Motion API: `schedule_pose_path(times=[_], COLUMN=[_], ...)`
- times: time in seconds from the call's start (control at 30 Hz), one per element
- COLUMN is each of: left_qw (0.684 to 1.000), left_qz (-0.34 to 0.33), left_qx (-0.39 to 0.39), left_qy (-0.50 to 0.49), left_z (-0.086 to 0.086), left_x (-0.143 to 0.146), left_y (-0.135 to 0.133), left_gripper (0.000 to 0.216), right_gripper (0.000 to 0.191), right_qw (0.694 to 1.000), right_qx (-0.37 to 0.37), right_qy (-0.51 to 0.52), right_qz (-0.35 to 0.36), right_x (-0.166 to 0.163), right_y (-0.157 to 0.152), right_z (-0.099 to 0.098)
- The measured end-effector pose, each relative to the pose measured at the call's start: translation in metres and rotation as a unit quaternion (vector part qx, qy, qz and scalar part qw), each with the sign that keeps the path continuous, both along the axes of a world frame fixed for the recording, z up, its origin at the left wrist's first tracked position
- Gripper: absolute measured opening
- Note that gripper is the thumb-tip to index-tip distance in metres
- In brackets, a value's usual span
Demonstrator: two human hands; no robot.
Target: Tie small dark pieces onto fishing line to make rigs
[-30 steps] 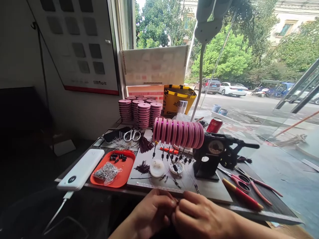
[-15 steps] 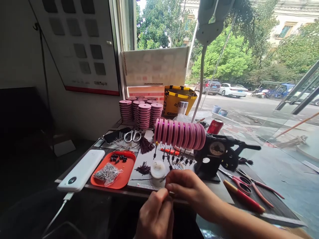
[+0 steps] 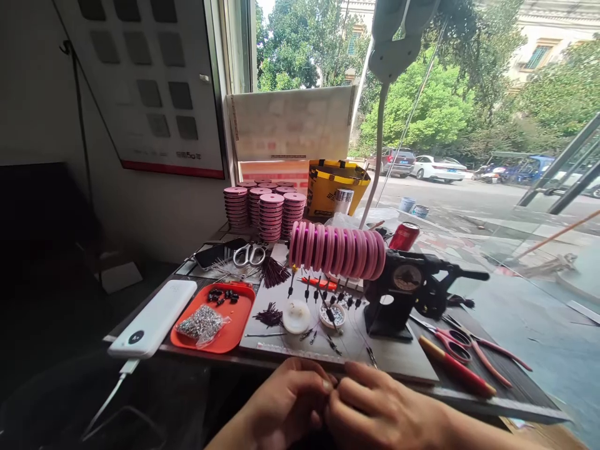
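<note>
At the near edge of the table my left hand [image 3: 287, 399] is closed in a pinch, its fingertips meeting those of my right hand [image 3: 377, 403]. My right hand is closed too. Whatever small thing lies between the fingertips is hidden. Just beyond them, dark thin pieces on fine lines hang from a row of pink ringed spools [image 3: 337, 251] on a black hand-cranked winder [image 3: 407, 284]. On the grey board [image 3: 281, 347] stand a round white lid [image 3: 296, 317] and a small white dish [image 3: 334, 314] of silvery bits, beside dark short strands [image 3: 269, 315].
To the left lie an orange tray [image 3: 239, 325] with a bag of metal bits and a white power bank [image 3: 157, 315] on a cable. Scissors [image 3: 452, 344] and pliers [image 3: 492, 359] lie right. Behind are stacked pink spools [image 3: 270, 215], a yellow bag [image 3: 323, 187] and a red can [image 3: 405, 237].
Both hands have drawn back toward me and lower, off the board. The white dish and hanging dark pieces now show. My fingertips are still together.
</note>
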State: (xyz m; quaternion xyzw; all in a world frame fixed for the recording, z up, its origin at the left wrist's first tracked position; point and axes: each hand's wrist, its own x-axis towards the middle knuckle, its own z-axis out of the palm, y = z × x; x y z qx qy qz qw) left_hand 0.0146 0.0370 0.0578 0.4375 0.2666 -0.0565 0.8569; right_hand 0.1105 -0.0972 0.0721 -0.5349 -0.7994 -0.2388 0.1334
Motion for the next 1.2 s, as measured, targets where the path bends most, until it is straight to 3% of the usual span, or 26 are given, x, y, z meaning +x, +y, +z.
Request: schedule_pose_path(times=[0.1,0.2,0.23,0.3,0.37,0.43,0.5,0.57,0.63,0.67,0.7,0.73,0.8,0.83,0.87,0.9,0.97,1.07,1.2], left_qw=[1.000,0.989,0.977,0.926,0.827,0.686,0.554,0.441,0.365,0.373,0.428,0.532,0.810,0.910,0.965,0.989,0.999,1.000,0.997], left_qz=[0.009,0.000,0.002,0.039,0.130,0.217,0.250,0.242,0.205,0.182,0.157,0.129,0.077,0.053,0.034,0.021,0.013,0.017,0.035], left_qx=[0.019,0.117,0.172,0.319,0.492,0.637,0.728,0.785,0.817,0.814,0.792,0.742,0.512,0.362,0.228,0.129,0.040,-0.006,-0.044], left_qy=[-0.009,-0.089,-0.127,-0.198,-0.241,-0.278,-0.318,-0.361,-0.397,-0.408,-0.407,-0.387,-0.276,-0.195,-0.122,-0.068,-0.015,0.018,0.043], left_z=[-0.002,-0.001,-0.001,-0.007,-0.017,-0.029,-0.039,-0.042,-0.037,-0.033,-0.027,-0.022,-0.012,-0.008,-0.005,-0.003,-0.002,-0.002,-0.005], left_x=[0.000,-0.003,-0.004,-0.008,-0.011,-0.012,-0.011,-0.010,-0.010,-0.010,-0.010,-0.011,-0.010,-0.009,-0.007,-0.005,-0.002,0.000,-0.001], left_y=[0.001,0.001,-0.001,-0.005,-0.010,-0.014,-0.014,-0.011,-0.006,-0.004,-0.002,-0.001,0.000,0.000,0.000,0.000,0.000,-0.001,-0.002], left_gripper=[0.007,0.010,0.014,0.020,0.017,0.015,0.020,0.021,0.022,0.023,0.023,0.021,0.014,0.011,0.009,0.007,0.006,0.007,0.012], right_gripper=[0.038,0.040,0.038,0.030,0.022,0.021,0.024,0.024,0.022,0.020,0.017,0.013,0.007,0.009,0.013,0.019,0.029,0.040,0.044], right_qw=[0.999,0.979,0.956,0.874,0.769,0.671,0.604,0.580,0.604,0.637,0.682,0.735,0.856,0.907,0.945,0.972,0.996,1.000,1.000], right_qx=[-0.015,-0.016,-0.025,-0.060,-0.096,-0.120,-0.141,-0.159,-0.169,-0.169,-0.162,-0.147,-0.124,-0.122,-0.119,-0.106,-0.055,0.016,0.007], right_qy=[0.035,0.201,0.293,0.479,0.622,0.720,0.777,0.793,0.773,0.744,0.702,0.647,0.489,0.393,0.298,0.207,0.074,0.014,0.001], right_qz=[0.011,0.015,0.001,-0.056,-0.112,-0.128,-0.111,-0.096,-0.095,-0.108,-0.126,-0.137,-0.118,-0.092,-0.061,-0.032,-0.009,0.012,0.016], right_x=[0.000,-0.002,-0.003,-0.004,-0.005,-0.005,-0.003,-0.001,0.001,0.002,0.003,0.003,0.003,0.003,0.003,0.003,0.002,0.002,0.002], right_y=[0.003,0.006,0.008,0.012,0.019,0.028,0.035,0.039,0.038,0.035,0.031,0.026,0.016,0.010,0.006,0.002,-0.002,-0.001,0.002], right_z=[0.000,0.004,0.006,0.010,0.014,0.018,0.020,0.021,0.021,0.021,0.021,0.021,0.020,0.018,0.016,0.013,0.006,-0.004,-0.008])
